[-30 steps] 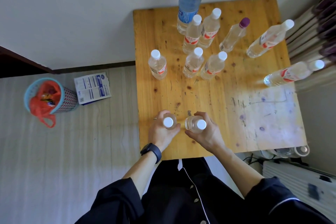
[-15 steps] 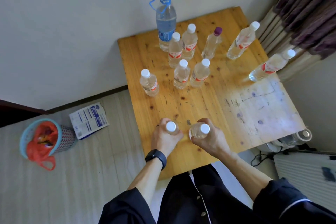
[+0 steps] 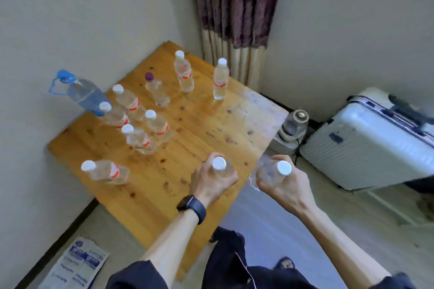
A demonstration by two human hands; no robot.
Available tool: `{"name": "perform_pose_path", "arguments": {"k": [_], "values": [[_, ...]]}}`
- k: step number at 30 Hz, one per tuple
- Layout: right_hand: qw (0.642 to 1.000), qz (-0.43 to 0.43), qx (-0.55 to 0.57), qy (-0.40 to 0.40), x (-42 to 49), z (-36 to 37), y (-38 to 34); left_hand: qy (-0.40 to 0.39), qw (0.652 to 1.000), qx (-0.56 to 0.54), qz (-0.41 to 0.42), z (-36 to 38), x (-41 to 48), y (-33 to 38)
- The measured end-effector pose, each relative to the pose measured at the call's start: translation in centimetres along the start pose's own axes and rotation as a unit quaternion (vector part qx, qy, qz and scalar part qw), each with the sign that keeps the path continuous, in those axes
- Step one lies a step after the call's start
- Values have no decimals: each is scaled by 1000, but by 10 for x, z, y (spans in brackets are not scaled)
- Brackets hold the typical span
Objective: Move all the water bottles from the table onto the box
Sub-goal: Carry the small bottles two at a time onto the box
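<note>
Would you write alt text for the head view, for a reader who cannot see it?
A person's left hand grips one white-capped bottle over a wooden table, and the right hand holds a second bottle just past its edge. Nine more bottles stand on the table, including a purple-capped bottle and a large blue-capped bottle; a pale suitcase sits on the floor.

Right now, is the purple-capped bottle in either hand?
No: the purple-capped bottle stands on the table, apart from the left hand and right hand.
</note>
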State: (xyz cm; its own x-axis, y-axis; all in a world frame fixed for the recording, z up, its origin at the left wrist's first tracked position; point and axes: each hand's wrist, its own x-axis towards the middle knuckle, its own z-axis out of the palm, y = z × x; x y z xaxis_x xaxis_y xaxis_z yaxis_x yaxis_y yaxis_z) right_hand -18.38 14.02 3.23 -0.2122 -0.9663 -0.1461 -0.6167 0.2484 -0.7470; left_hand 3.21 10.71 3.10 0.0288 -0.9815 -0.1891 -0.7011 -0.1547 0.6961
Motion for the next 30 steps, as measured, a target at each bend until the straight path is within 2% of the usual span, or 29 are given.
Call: {"name": "perform_pose_path", "arguments": {"k": [4, 8, 14, 17, 22, 30], "values": [[991, 63, 7, 118, -29, -76, 44, -61, 993, 11, 99, 55, -3, 77], [972, 120, 24, 200, -81, -151, 100, -113, 977, 21, 181, 119, -35, 151], [924, 209, 45, 317, -186, -249, 186, -232, 936, 31, 265, 225, -117, 253], [892, 253, 47, 372, -241, -288, 224, -305, 898, 44, 313, 278, -166, 305], [816, 352, 70, 452, -332, -344, 282, -408, 821, 46, 396, 361, -252, 385], [671, 458, 87, 577, -460, -417, 349, -502, 671, 90, 539, 496, -397, 497]]}}
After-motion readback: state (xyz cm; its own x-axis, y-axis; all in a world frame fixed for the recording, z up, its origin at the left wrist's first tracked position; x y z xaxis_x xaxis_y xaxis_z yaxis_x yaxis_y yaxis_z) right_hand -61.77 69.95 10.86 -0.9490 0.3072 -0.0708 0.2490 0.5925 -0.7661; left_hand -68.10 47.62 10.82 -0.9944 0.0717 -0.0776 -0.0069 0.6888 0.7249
